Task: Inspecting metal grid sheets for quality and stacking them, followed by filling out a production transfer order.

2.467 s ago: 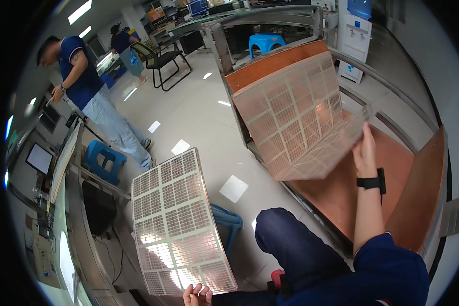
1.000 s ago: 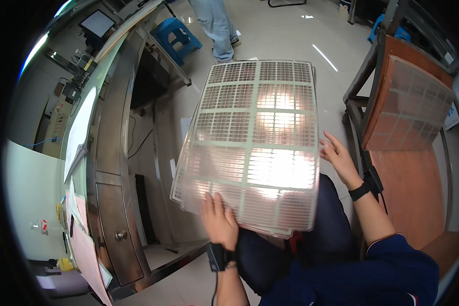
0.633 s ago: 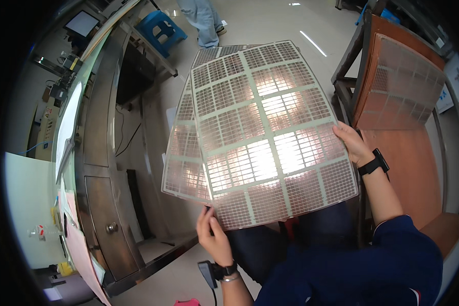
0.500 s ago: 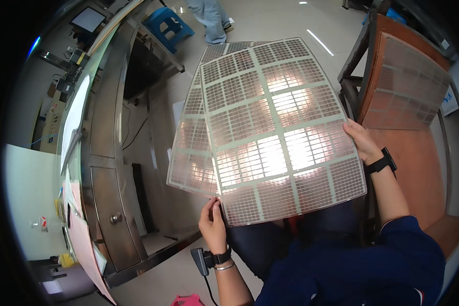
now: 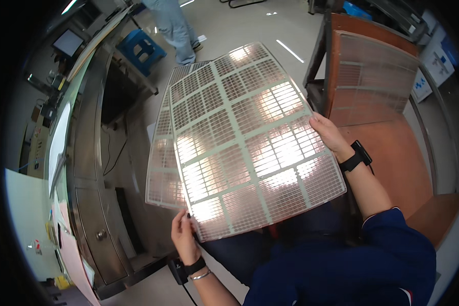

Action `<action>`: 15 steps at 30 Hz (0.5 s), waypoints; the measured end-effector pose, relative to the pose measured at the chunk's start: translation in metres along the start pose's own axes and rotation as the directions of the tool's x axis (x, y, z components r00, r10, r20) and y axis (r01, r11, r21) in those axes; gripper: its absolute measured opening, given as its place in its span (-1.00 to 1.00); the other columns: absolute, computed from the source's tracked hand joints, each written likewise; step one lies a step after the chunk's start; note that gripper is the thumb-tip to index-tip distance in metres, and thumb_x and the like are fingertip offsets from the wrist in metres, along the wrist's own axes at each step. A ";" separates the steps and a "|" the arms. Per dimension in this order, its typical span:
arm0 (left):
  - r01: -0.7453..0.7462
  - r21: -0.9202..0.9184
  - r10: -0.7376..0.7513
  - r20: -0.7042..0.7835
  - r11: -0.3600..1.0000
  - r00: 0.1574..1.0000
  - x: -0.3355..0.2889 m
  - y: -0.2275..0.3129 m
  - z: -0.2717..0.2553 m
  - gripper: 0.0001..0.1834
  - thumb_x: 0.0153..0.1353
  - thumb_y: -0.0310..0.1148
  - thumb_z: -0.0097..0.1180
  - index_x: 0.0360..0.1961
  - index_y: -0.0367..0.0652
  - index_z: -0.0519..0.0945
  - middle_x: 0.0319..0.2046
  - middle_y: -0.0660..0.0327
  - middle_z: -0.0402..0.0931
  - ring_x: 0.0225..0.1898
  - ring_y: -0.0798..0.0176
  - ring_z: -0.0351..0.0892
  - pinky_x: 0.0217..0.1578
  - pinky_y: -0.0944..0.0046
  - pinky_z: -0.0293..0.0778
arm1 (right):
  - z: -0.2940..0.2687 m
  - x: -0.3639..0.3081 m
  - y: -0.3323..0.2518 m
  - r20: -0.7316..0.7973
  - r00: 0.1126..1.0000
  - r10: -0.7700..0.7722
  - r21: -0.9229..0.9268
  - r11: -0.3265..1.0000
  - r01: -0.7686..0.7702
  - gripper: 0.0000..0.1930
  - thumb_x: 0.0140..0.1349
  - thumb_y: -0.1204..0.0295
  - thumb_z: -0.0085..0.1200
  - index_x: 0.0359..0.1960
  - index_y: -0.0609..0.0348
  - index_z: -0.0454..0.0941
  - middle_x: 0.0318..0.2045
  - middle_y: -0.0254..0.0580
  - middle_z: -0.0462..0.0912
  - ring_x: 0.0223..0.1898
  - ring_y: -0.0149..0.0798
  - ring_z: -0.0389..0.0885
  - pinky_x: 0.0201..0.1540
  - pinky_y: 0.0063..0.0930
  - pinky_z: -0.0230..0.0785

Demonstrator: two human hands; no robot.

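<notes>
A large, shiny circuit board panel (image 5: 239, 137), coppery with a fine grid and pale green bands between its blocks, lies tilted over my lap. My right hand (image 5: 331, 135) pinches its right edge, thumb on top and fingers underneath. At the lower left corner, my left hand (image 5: 185, 236) has its fingers closed on the edge. Behind and to the left, a second, similar panel (image 5: 160, 168) shows partly, largely covered by the first. Whether my left hand also grips that one is unclear. Bright light reflects off the upper panel.
On the right, a brown wooden chair (image 5: 387, 153) has more translucent gridded panels (image 5: 372, 76) leaning against its backrest. A desk with drawers (image 5: 94, 214) runs along the left, papers on top. Beyond stand a blue stool (image 5: 140, 49) and a person's legs (image 5: 174, 28).
The view has shifted, so the surroundings sit further left. Both hands keep their holds on the panel, which has tilted slightly, and its bright reflections have moved across it.
</notes>
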State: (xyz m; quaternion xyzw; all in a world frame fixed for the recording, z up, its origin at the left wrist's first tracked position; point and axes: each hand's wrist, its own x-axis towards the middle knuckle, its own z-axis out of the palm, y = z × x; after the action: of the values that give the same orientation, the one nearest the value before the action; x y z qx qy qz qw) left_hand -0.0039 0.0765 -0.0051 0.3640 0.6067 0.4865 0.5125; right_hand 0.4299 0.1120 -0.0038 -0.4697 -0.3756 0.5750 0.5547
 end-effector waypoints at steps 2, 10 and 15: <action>0.053 -0.366 -0.063 -0.017 0.929 0.998 -0.007 0.007 0.002 -0.51 0.31 -0.18 -0.11 0.14 -0.29 0.26 -0.47 0.25 0.49 -0.55 0.51 0.35 -0.50 0.53 0.30 | -0.002 -0.009 -0.002 -0.056 0.998 -0.030 0.034 0.999 0.032 -0.55 0.36 0.31 -0.23 0.20 0.31 0.18 -0.02 -0.24 0.45 -0.07 -0.48 0.42 -0.01 -0.63 0.27; 0.149 -0.871 0.150 0.244 0.469 0.958 -0.060 0.006 0.088 -0.48 0.29 -0.08 -0.16 0.16 -0.17 0.22 0.12 0.14 0.29 0.17 0.20 0.23 0.22 0.13 0.12 | 0.063 -0.037 -0.001 -0.237 0.967 -0.095 0.360 0.916 0.178 -0.62 0.37 0.35 -0.28 0.16 0.23 0.18 0.01 -0.20 0.42 -0.03 -0.38 0.44 0.01 -0.51 0.31; 0.168 -0.771 0.057 0.256 0.614 0.965 -0.057 0.019 0.102 -0.60 0.28 -0.36 -0.08 0.13 -0.15 0.26 0.09 0.18 0.33 0.13 0.19 0.28 0.18 0.09 0.18 | 0.080 -0.051 0.007 -0.202 0.968 -0.149 0.438 0.870 0.225 -0.58 0.36 0.28 -0.27 0.19 0.18 0.14 0.05 -0.21 0.40 0.04 -0.26 0.41 0.09 -0.34 0.29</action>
State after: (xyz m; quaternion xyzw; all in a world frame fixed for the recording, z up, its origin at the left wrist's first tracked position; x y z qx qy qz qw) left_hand 0.1068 0.0502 0.0288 0.1428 0.2718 0.6355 0.7084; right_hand 0.3488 0.0677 0.0178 -0.3324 -0.2272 0.5504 0.7314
